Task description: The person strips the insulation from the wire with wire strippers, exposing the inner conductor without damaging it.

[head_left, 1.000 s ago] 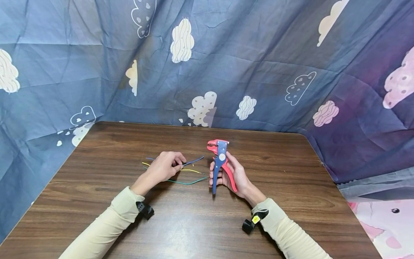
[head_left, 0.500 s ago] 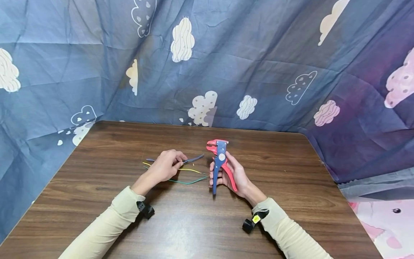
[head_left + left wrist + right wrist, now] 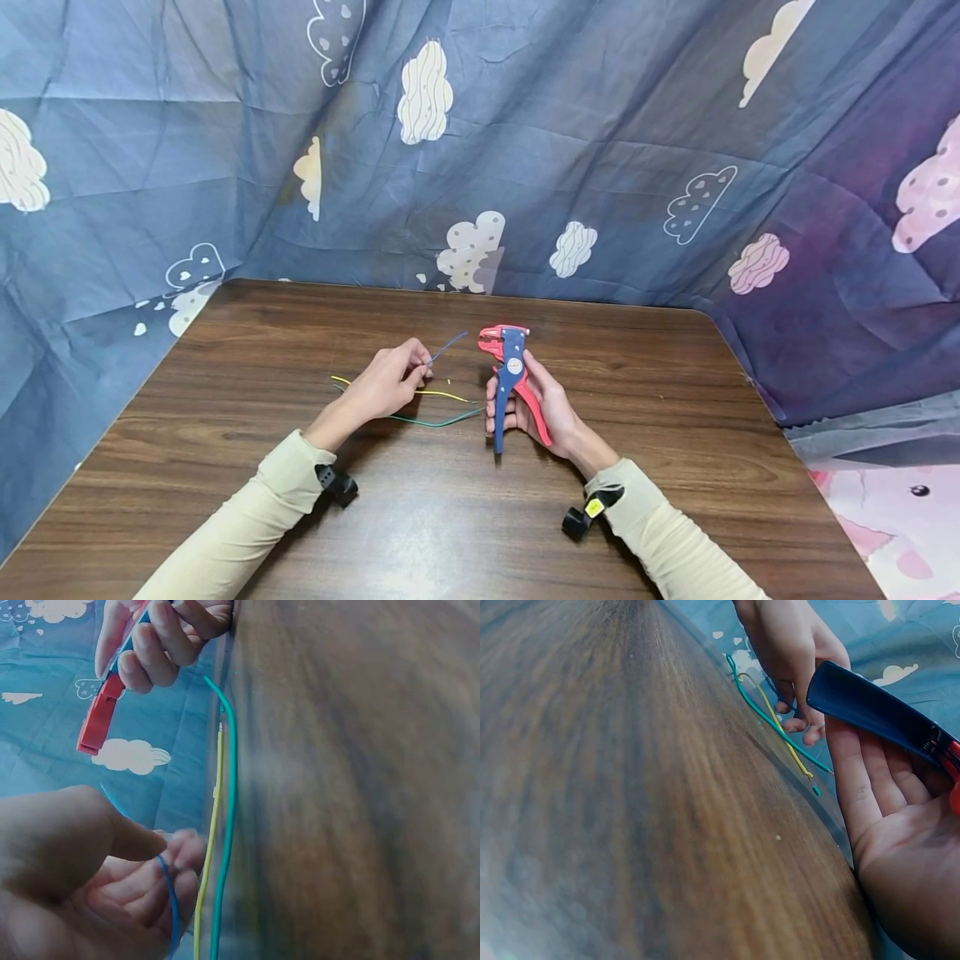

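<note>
The left hand (image 3: 382, 383) pinches a thin blue wire (image 3: 450, 343), its other end hidden from me; just right of its tip, the right hand (image 3: 553, 404) grips a red-and-blue wire stripper (image 3: 513, 367). The left hand masks the middles of the curved yellow wire (image 3: 442, 394) and green wire (image 3: 431, 425). Wood-grained table (image 3: 637, 358) stretches to its far edge, by creased cloth (image 3: 360, 217).

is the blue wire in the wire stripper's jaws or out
Out: the left hand pinches the blue wire, and the head view shows a gap between its tip and the wire stripper.
</note>
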`<action>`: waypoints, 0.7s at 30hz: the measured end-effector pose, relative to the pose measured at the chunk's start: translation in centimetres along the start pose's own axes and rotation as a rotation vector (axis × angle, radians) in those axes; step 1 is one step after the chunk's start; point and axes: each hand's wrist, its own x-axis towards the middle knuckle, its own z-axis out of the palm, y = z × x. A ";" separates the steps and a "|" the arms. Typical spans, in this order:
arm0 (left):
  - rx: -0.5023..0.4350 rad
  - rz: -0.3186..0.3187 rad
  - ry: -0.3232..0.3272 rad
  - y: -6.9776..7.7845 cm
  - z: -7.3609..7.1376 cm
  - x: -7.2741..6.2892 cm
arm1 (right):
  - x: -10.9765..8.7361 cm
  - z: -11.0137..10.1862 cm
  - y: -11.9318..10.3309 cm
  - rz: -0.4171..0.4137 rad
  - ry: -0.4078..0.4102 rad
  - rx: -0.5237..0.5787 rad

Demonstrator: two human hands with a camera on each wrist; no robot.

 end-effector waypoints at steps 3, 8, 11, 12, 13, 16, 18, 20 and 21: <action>-0.050 0.044 0.015 0.1 0.0 0.2 | 0.0 -0.1 0.0 -0.003 -0.005 -0.002; -0.044 0.047 0.059 0.4 -0.1 0.4 | -0.1 -0.2 0.1 -0.003 -0.002 -0.007; -0.042 0.028 0.094 0.7 -0.2 0.4 | 0.0 -0.3 0.2 0.002 0.000 -0.016; -0.040 0.022 0.110 0.8 -0.3 0.4 | 0.0 -0.3 0.2 0.005 0.003 -0.016; -0.034 0.016 0.125 0.9 -0.3 0.4 | 0.0 -0.3 0.2 0.007 0.009 -0.014; -0.018 -0.006 0.167 1.2 -0.4 0.4 | 0.0 -0.3 0.3 0.003 0.017 -0.010; -0.002 -0.014 0.191 1.3 -0.5 0.4 | 0.1 -0.2 0.4 0.001 0.022 -0.008; 0.001 -0.006 0.216 1.4 -0.5 0.4 | 0.1 -0.2 0.4 -0.004 0.020 -0.010; 0.004 0.003 0.230 1.4 -0.5 0.4 | 0.1 -0.2 0.4 -0.005 0.018 -0.010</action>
